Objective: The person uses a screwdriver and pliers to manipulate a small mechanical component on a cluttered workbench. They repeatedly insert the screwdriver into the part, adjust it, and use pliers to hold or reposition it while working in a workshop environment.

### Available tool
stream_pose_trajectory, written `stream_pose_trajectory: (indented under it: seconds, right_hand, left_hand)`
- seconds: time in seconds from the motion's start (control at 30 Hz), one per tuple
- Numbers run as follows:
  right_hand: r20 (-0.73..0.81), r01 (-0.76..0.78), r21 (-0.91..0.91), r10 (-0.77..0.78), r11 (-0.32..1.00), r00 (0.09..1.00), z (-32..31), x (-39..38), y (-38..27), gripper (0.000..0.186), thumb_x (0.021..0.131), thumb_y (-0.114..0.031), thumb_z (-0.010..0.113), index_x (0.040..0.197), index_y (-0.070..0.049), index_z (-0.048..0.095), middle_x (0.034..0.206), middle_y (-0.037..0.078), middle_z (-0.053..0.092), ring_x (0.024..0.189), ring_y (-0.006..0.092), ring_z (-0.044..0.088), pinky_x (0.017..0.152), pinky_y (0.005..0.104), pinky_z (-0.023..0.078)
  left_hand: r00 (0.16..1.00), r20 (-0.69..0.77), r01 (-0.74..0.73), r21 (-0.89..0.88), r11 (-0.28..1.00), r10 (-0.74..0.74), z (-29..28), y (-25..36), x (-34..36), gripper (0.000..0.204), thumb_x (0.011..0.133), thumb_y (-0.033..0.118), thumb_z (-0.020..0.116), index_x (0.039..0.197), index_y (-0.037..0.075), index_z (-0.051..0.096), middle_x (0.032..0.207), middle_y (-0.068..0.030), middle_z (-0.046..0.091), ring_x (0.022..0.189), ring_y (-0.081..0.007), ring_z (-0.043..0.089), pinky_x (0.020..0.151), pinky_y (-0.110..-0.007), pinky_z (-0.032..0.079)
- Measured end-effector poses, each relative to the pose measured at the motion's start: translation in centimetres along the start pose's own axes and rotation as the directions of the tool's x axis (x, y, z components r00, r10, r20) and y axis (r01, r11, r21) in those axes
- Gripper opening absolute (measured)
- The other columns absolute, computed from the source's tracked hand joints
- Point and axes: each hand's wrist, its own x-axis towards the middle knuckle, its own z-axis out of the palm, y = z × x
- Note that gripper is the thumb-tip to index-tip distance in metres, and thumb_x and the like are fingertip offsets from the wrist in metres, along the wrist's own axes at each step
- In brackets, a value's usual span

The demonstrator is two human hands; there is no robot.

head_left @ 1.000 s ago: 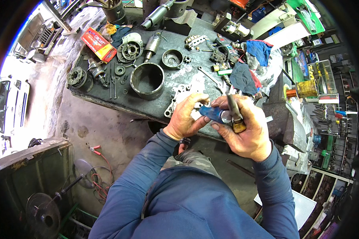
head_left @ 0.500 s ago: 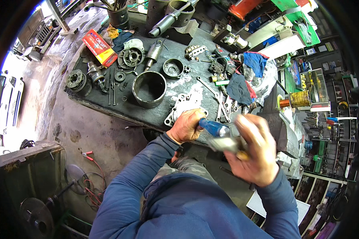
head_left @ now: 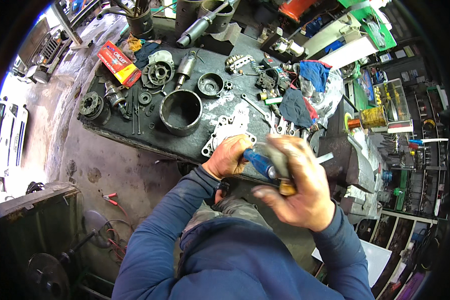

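A blue handle (head_left: 257, 161) sits between the two hands, in front of the workbench's near edge, its metal-capped end pointing toward four o'clock. At its nine o'clock, the left hand (head_left: 228, 157) has its fingers curled closed around the other end. Between three and four o'clock, the right hand (head_left: 305, 182) bends its fingers over a grey tool (head_left: 278, 159) with a yellow-brown end, the thumb standing well apart; blur hides how tight that hold is, and whether the tool touches the handle. At eleven o'clock of the handle, a pale metal casting (head_left: 228, 129) lies on the workbench (head_left: 157, 136), near the left hand. Farther out, an open cylinder (head_left: 181, 127) stands at ten, a shallow metal cup (head_left: 211, 85) at eleven, a wrench (head_left: 256, 107) at twelve, and a dark rag (head_left: 295, 108) at one. A wire spool (head_left: 373, 117) shows between two and three, and a red-and-yellow box (head_left: 119, 63) lies at ten, well apart.
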Motion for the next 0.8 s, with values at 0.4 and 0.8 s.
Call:
stream_pose_trajectory:
  seconds: [0.4, 0.8]
  right_hand:
    - [-0.059, -0.085, 0.091, 0.091, 0.992, 0.994, 1.9, -0.2, 0.8, 0.039, 0.075, 0.005, 0.081, 0.11, 0.002, 0.064, 0.106, 0.018, 0.075, 0.095, 0.0345, 0.076, 0.084, 0.0394, 0.06]
    - [0.029, -0.098, 0.136, 0.095, 0.986, 0.995, 1.8, -0.5, 0.3, 0.038, 0.073, 0.006, 0.082, 0.106, -0.002, 0.063, 0.106, 0.019, 0.075, 0.099, 0.0337, 0.076, 0.085, 0.0401, 0.06]
  left_hand:
    - [0.922, -0.177, 0.386, 0.399, 0.832, -0.344, -3.2, 2.7, -1.0, 0.059, 0.073, 0.022, 0.089, 0.125, 0.003, 0.067, 0.126, -0.0153, 0.069, 0.126, -0.0379, 0.06, 0.111, -0.049, 0.044]
    - [0.842, -0.259, 0.538, 0.349, 0.767, -0.473, -2.1, 3.0, -1.5, 0.037, 0.079, 0.028, 0.087, 0.112, 0.016, 0.077, 0.114, -0.0018, 0.079, 0.129, -0.032, 0.062, 0.112, -0.052, 0.035]
